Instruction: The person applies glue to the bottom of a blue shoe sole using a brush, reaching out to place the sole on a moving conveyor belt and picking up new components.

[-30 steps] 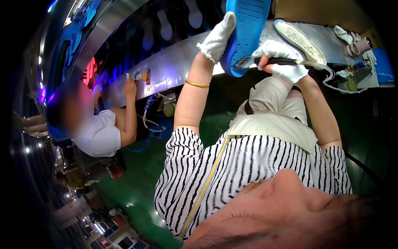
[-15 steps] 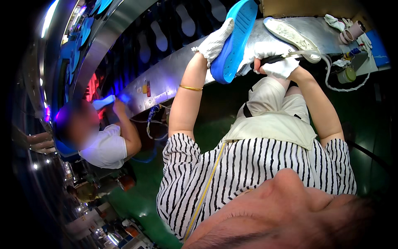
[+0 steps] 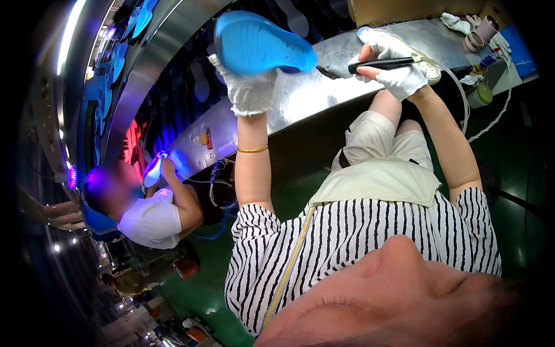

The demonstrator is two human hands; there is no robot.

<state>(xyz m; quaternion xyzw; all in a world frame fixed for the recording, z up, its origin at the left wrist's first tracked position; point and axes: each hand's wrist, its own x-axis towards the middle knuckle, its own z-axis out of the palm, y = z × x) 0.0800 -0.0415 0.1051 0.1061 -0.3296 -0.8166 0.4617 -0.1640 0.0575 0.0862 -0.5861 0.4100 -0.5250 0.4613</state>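
Raised over the metal bench, a blue shoe sole (image 3: 257, 45) lies across my left hand (image 3: 250, 92), which wears a white knit glove and grips it from beneath. Most of those fingers are hidden behind the sole. My right hand (image 3: 399, 72), in a white glove with bare fingertips, is closed round a black-handled brush (image 3: 378, 65) with a pale hose at its back end. The brush's dark tip is right beside the sole's narrow right end; whether they touch I cannot tell. Partly behind my right hand, a white sole (image 3: 374, 36) rests on the bench.
The metal bench (image 3: 300, 107) runs along a conveyor carrying more soles (image 3: 199, 81). Gloves (image 3: 455, 23), pinkish rolls (image 3: 487, 28) and a green-lidded jar (image 3: 481, 96) are at the right. The hose (image 3: 462, 107) loops down there. To the left a co-worker (image 3: 153, 208) handles a lit sole.
My left hand has moved left and turned the blue sole from upright to lying crosswise. My right hand has lifted the brush, its tip now pointing left toward the sole.
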